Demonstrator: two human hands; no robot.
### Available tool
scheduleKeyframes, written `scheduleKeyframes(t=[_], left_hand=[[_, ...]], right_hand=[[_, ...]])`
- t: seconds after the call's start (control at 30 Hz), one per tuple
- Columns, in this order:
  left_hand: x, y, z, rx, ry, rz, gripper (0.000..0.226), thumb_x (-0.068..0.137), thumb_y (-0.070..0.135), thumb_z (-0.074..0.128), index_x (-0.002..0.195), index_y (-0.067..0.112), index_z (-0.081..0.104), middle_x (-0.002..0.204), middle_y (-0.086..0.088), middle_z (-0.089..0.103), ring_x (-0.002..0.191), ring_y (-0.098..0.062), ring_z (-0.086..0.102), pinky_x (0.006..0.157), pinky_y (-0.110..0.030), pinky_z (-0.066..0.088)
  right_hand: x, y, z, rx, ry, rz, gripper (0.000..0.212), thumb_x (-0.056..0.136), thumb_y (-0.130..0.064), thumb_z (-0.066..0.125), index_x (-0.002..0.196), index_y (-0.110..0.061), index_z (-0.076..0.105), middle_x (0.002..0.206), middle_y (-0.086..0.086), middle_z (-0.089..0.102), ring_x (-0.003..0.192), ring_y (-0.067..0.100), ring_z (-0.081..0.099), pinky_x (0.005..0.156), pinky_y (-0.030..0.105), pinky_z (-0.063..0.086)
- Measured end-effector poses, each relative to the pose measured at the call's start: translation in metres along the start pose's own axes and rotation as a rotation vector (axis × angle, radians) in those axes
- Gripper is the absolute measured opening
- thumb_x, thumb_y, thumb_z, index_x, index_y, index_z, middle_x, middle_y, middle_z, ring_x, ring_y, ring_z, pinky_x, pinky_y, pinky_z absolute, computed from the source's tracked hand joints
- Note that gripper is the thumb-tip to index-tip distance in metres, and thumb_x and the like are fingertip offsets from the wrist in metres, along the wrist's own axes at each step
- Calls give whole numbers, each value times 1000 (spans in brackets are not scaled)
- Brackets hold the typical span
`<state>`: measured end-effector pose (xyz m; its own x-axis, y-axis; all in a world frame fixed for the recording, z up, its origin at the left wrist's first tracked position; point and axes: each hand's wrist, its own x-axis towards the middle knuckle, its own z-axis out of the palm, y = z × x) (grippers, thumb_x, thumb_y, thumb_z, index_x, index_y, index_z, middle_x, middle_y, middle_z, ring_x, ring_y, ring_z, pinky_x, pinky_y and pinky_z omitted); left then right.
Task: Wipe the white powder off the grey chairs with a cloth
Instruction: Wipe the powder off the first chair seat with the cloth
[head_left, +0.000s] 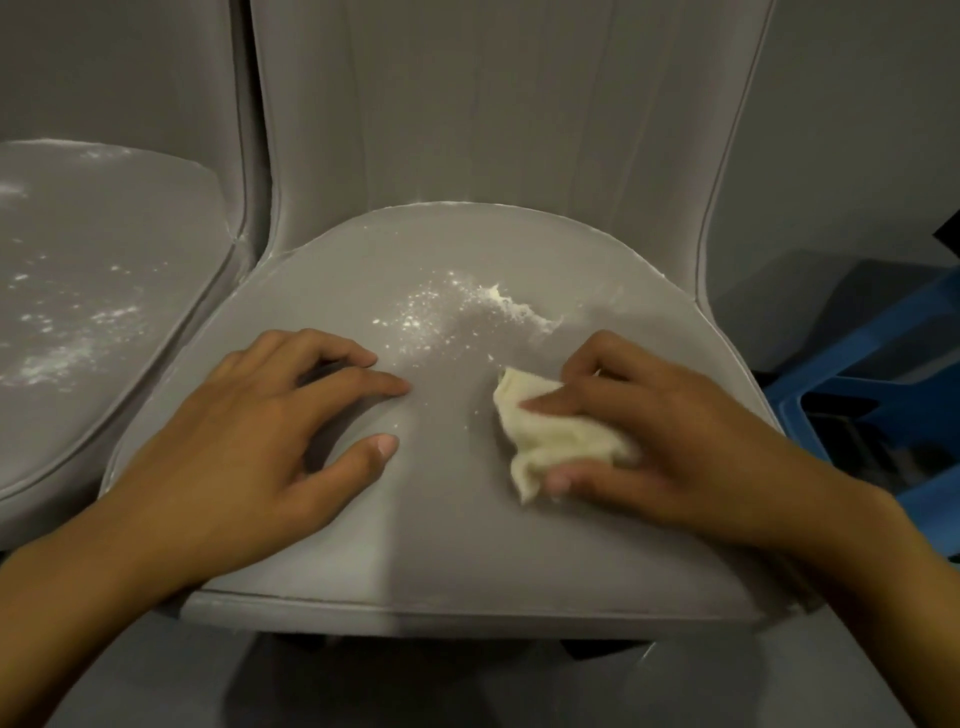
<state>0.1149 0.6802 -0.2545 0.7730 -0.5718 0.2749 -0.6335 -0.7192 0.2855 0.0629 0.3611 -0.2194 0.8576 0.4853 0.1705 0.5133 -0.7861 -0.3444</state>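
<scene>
Cloth: crumpled cream-white cloth (550, 434), bunched under right hand (675, 436), pressed to seat; fingers and thumb curled round it.
Powder: loose white powder (467, 312), scattered just beyond both hands, apart from cloth.
Left hand (260, 441): spread, fingertips resting on seat, holding nothing.
Seat: grey padded chair seat (441, 545), beneath both hands.
Neighbour: second grey chair (104, 249), left of left hand, powder-speckled.
Right of right hand: blue plastic frame (883, 374).
</scene>
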Motion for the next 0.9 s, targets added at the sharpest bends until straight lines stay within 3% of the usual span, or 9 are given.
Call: scheduleKeyframes(t=[0.1,0.17,0.23,0.37,0.43,0.53,0.6,0.77,0.9], left_hand=[[-1,0,0,-4,7,2,47,94,64,43,134,45,58,133,16,50,122,-11,47,98,-38,40],[-1,0,0,-6,6,-2,46,94,63,43,134,45,58,133,16,50,122,-11,47,98,-38,41],[-1,0,0,-15,4,-5,46,94,62,43,133,44,59,132,16,50,122,-10,47,98,-39,42],[-1,0,0,-15,7,-1,45,94,63,43,133,45,58,133,16,50,121,-10,47,99,-41,44],[-1,0,0,-22,2,-4,46,94,64,42,134,45,58,133,16,50,121,-10,47,100,-43,44],[-2,1,-1,-30,1,-7,46,94,63,43,134,44,58,133,16,51,122,-11,48,100,-45,46],[-2,2,-2,-33,-4,-9,45,94,63,43,134,46,58,133,17,50,121,-11,47,100,-44,46],[-1,1,-2,-29,-2,-8,45,94,63,43,134,46,57,132,17,50,121,-10,47,100,-45,46],[-2,2,-3,-32,0,-8,46,94,63,43,134,45,58,132,16,51,121,-12,48,100,-46,46]], right_hand=[[7,17,-10,-183,187,256,53,90,-73,44,126,-36,60,114,-15,44,87,9,53,74,40,54],[7,19,-8,-247,144,324,47,91,-68,45,124,-36,57,118,-12,44,86,12,54,75,42,55],[1,7,0,-146,72,181,35,93,-58,50,120,-37,57,118,-13,45,88,12,56,75,41,54],[-6,-20,0,197,-145,-66,31,91,-44,67,120,-36,65,114,-17,51,96,11,60,78,27,50],[0,-8,-7,175,-37,-29,29,91,-45,67,117,-32,68,110,-14,53,97,9,60,80,25,50],[8,11,-12,-91,92,197,34,91,-59,52,114,-36,61,113,-20,45,90,5,54,77,35,53],[3,6,-3,-115,62,139,29,93,-57,50,114,-38,58,114,-20,43,87,6,54,74,36,53],[-6,-28,-2,243,-151,-104,29,90,-46,69,118,-37,67,112,-17,52,95,9,61,77,25,50],[5,-5,-11,89,144,103,37,87,-57,59,113,-32,67,110,-15,52,97,5,57,80,31,53]])
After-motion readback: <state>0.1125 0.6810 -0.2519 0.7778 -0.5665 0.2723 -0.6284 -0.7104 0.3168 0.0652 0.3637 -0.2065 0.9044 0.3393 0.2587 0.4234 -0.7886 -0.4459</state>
